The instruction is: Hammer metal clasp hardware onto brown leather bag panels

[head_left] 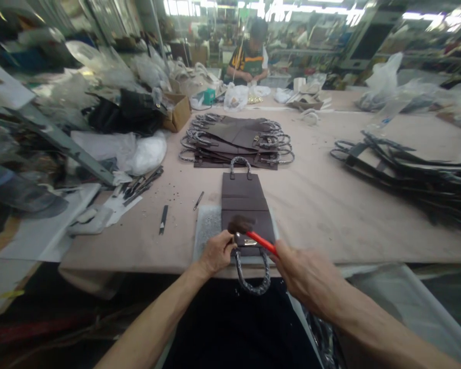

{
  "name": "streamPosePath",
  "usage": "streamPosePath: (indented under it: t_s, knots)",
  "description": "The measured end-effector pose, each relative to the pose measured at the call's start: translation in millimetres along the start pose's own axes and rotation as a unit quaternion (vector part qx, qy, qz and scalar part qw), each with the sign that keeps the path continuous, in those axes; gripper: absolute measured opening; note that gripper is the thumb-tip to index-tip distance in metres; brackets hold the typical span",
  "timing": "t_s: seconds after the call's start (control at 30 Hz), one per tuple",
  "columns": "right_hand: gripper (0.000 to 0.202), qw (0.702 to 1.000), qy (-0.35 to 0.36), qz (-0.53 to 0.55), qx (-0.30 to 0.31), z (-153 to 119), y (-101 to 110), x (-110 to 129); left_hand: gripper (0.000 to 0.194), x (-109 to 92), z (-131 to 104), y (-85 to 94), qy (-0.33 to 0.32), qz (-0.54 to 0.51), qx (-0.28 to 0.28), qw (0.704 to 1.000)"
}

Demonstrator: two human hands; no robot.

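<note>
— What is each hand doing?

— The right hand (309,279) is closed around the red handle of a hammer (249,233); its blurred dark head hangs over the near end of a flat brown bag (246,202). The left hand (215,251), fingers curled together, presses on that end beside a small metal fitting.

— Where does the bag lie?

— At six o'clock on the table (330,205), its near handle loop hanging over the edge. A stack of similar bags (236,141) sits at twelve o'clock from it, and a co-worker (249,56) stands far beyond.
</note>
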State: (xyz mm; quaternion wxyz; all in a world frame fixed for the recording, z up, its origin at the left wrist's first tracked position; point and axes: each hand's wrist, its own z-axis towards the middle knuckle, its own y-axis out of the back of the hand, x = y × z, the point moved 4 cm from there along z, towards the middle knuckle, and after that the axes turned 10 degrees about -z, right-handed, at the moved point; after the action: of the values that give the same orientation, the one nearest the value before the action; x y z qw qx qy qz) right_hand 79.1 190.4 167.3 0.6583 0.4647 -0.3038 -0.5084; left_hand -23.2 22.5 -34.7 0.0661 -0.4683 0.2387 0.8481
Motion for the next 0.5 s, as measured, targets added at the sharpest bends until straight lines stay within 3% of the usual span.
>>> streamPosePath:
  t_s: [0.07,0.1,0.2,0.27,0.33,0.4,0.5]
  knots:
    - [0.024,0.997,0.029,-0.012,0.065,-0.7,-5.1,-0.3,0.014,0.0,-0.1,-0.9,-0.002,0.001,-0.002,1.0]
    - [0.023,0.999,0.012,-0.001,0.052,0.5,-2.5,-2.2,0.015,-0.1,-0.2,-1.0,-0.003,-0.004,-0.003,1.0]
    - [0.021,0.988,-0.104,0.046,-0.103,0.8,12.9,-8.8,0.018,-1.1,-0.6,-0.6,-0.01,-0.023,-0.004,1.0]
    - [0.021,0.986,-0.112,0.051,-0.112,-3.0,10.4,-6.8,0.017,-0.8,-1.2,-0.1,-0.011,-0.023,-0.01,1.0]
    - [0.022,0.997,-0.064,0.046,0.013,-7.5,-4.2,-3.1,0.015,0.8,-2.4,-0.2,-0.009,-0.014,-0.015,1.0]
    - [0.023,0.985,-0.068,0.067,0.146,-14.5,-18.1,-8.2,0.014,3.4,-4.1,-0.8,-0.008,-0.009,-0.017,1.0]
    - [0.031,0.954,-0.178,0.141,0.196,-23.1,-29.2,-33.6,0.017,7.6,-6.6,-0.9,-0.01,-0.019,-0.014,1.0]
